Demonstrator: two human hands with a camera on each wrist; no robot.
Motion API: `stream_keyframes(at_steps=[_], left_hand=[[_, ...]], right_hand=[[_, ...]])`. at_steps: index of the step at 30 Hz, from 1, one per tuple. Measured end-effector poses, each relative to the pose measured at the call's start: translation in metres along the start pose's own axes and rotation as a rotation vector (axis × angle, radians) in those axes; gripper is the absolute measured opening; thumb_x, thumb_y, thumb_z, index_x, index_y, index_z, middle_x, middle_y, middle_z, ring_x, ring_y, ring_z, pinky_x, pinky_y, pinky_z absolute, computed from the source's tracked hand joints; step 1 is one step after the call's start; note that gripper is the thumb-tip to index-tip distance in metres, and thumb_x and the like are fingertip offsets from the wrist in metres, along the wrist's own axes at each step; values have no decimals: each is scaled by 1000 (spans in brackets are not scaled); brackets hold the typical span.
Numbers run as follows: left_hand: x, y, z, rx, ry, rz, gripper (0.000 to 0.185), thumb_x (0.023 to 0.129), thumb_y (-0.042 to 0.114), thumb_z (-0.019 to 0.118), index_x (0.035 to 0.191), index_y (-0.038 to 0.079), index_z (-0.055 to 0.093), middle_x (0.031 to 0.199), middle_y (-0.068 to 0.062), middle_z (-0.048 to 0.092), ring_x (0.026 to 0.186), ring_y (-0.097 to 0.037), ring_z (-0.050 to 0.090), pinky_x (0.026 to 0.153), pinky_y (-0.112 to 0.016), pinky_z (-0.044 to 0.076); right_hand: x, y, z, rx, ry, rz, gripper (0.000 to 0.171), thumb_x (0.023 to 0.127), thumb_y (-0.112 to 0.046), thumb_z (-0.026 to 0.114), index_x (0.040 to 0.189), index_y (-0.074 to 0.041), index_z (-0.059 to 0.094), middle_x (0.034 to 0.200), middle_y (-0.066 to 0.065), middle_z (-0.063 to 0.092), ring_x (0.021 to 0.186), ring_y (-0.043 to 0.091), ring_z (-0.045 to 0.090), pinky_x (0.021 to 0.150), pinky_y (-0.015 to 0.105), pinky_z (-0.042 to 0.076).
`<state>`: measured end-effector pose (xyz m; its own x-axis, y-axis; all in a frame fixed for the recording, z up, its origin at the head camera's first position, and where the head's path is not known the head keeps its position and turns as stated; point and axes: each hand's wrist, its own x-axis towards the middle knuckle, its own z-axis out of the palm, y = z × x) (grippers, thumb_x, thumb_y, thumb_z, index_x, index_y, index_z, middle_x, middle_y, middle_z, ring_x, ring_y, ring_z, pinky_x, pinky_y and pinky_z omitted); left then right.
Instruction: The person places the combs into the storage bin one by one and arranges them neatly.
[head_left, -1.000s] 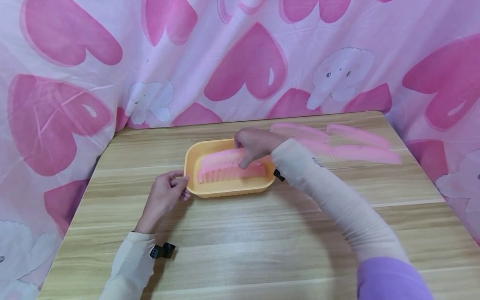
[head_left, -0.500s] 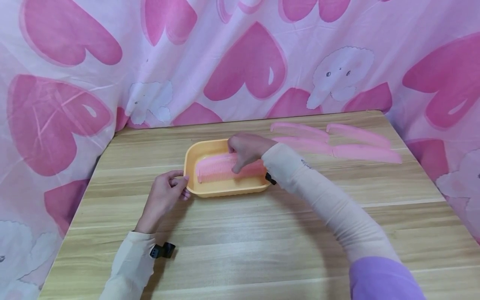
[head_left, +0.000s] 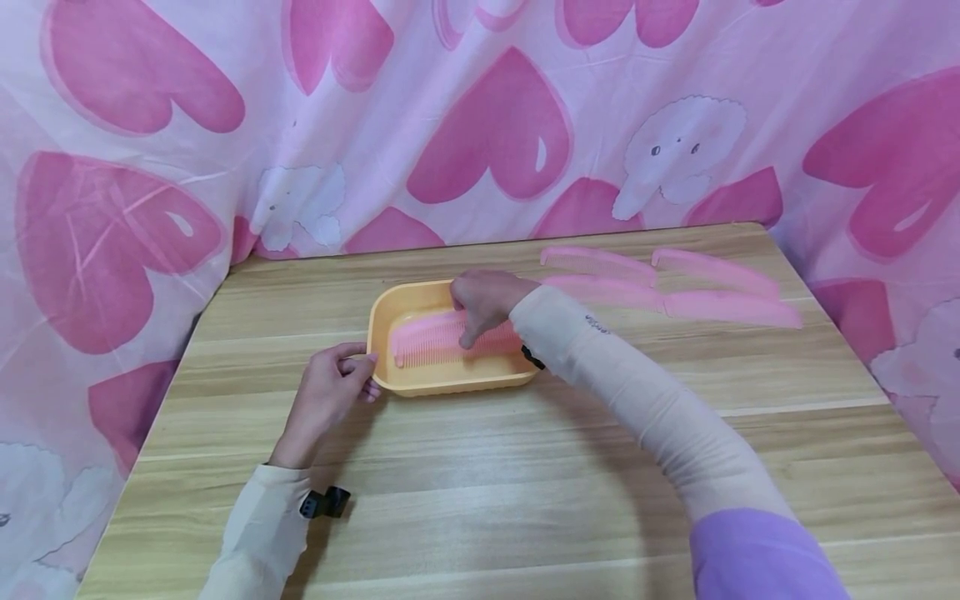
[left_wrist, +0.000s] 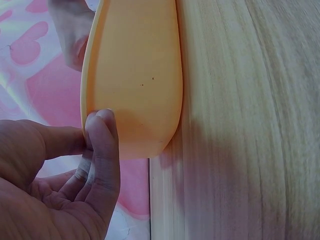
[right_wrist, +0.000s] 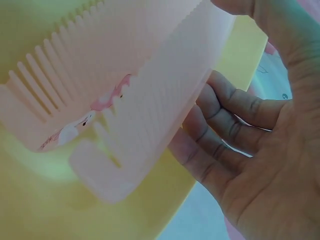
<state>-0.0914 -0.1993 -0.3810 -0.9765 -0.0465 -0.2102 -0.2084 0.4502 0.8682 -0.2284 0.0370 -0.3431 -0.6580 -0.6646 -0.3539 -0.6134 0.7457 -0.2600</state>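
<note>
My left hand pinches the left end of a yellow plastic tray; the left wrist view shows thumb and fingers on either side of its rim. Inside the tray, my right hand holds a pink comb along its spine, between the thumb and the other fingers. A second pink comb, with a printed picture on it, lies beside the held one in the tray. From the head view the two combs overlap, and my right hand covers part of them.
Several more pink combs lie on the wooden table behind and to the right of the tray. A pink curtain with hearts hangs at the table's back edge.
My right hand has moved left and slightly lower into the tray with the comb, which now lies closer over the other one. The left hand and tray have stayed still.
</note>
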Motion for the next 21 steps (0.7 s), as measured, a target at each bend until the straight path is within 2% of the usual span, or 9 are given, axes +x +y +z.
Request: stream_keyframes(at_steps=[12, 21], left_hand=[[0, 0, 0, -9, 0, 16, 37, 105, 10, 56, 134, -13, 53, 77, -11, 70, 63, -16, 68, 60, -28, 62], [0, 0, 0, -15, 1, 3, 36, 104, 10, 56, 134, -12, 53, 78, -12, 70, 63, -16, 68, 61, -29, 62]], right_hand=[[1, -4, 2, -45, -60, 24, 56, 74, -38, 88, 115, -7, 64, 108, 3, 62, 97, 21, 57, 85, 37, 54], [4, -6, 3, -97, -80, 32, 55, 75, -38, 89, 113, -8, 64, 103, 2, 62, 92, 21, 57, 79, 38, 54]])
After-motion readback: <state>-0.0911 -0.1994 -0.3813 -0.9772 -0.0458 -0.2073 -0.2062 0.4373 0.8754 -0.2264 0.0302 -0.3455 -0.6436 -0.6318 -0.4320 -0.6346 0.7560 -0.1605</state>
